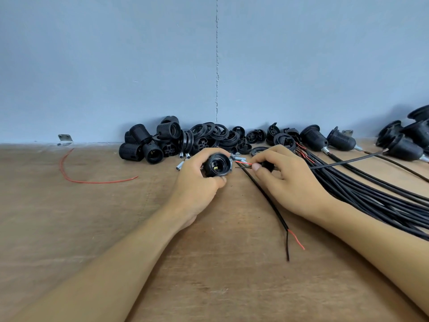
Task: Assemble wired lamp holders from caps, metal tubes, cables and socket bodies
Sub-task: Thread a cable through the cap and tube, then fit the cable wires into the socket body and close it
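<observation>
Step in hand: the wiring step, as I judge it; the bare wire ends are being brought to the socket body before it is closed.
Left hand: its fingers are closed around a black socket body, held just above the counter with the open mouth turned toward the camera.
Right hand: thumb and first fingers pinch the end of a black cable together with a small dark part, perhaps a cap; I cannot tell for sure.
Wire ends: a red wire and a dark wire stick out from the right fingers toward the side of the socket body, very near to it; whether they touch it I cannot tell.
Cable position: it runs from the right hand down across the counter, and its far end is split in red and black.
Supplies: a pile of loose socket parts lies by the wall, some metal tubes just behind the left hand, a cable bundle at the right.
Finished pieces: wired holders lie at the far right.
Next move calls for: fine aiming of each thin wire into its own terminal, with the socket body kept steady.
Risk: the soft wire ends may bend or go to the wrong terminal.
</observation>
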A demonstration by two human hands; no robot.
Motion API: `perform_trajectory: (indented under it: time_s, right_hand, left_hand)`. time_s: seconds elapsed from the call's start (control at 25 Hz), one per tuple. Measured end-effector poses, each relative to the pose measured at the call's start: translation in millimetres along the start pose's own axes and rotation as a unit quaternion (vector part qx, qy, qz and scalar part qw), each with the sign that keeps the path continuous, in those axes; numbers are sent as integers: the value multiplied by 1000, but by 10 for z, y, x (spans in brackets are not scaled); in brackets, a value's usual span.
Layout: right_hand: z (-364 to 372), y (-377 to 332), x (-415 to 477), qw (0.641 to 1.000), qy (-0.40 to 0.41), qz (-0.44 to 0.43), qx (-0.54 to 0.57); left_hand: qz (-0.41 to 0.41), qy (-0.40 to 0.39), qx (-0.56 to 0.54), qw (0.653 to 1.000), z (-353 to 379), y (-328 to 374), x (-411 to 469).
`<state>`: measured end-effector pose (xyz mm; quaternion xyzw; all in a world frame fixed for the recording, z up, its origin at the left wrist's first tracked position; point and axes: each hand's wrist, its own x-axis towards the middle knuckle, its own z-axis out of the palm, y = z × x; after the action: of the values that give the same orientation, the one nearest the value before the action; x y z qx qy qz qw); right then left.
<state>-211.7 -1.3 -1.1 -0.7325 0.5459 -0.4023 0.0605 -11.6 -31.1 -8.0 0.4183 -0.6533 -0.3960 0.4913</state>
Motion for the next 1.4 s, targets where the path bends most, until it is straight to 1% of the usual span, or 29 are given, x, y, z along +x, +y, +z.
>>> perform_trajectory:
  time_s: [0.08, 0.24, 0.32, 0.4, 0.48, 0.68, 0.8, 0.96, 1.0, 1.08, 1.28, 1.4]
  right_hand:
    - [-9, -13, 4, 1000, 0, 4, 12]
    - [-18, -20, 4, 1000, 3, 10, 14]
    - [-18, -21, 6, 1000, 0, 17, 16]
    - [-20, -22, 14, 999, 0, 25, 21]
    - [-20, -15, 25, 999, 6, 32, 21]
    - [-31, -8, 19, 997, 20, 59, 37]
    - [-44, -13, 6, 996, 26, 69, 53]
    - [-48, -19, 6, 995, 22, 71, 69]
    - [-45, -23, 6, 994, 20, 72, 80]
    - [-33, -30, 4, 993, 14, 73, 91]
    - [-34, -33, 0, 993, -6, 61, 103]
    - [-42, -22, -4, 994, -10, 53, 96]
  left_hand:
    - [-9, 5, -17, 1000, 11, -2, -1]
    - [1, 29, -37, 999, 55, 17, -13]
    - [-21, 42, -63, 997, 75, 20, -10]
    - [-62, 45, -109, 991, 97, 20, -1]
    - [-93, 26, -149, 984, 107, 24, -4]
    - [-52, -16, -78, 995, 87, 21, -7]
    - [-63, -23, -110, 992, 95, 34, -10]
    - [-88, -52, -163, 981, 76, 12, -2]
    - [-89, -53, -160, 982, 71, 8, -8]
    - [-83, -60, -116, 988, 76, -13, -21]
    - [-31, -116, -15, 993, 90, 18, -64]
    - [-9, -101, 4, 995, 104, 7, -86]
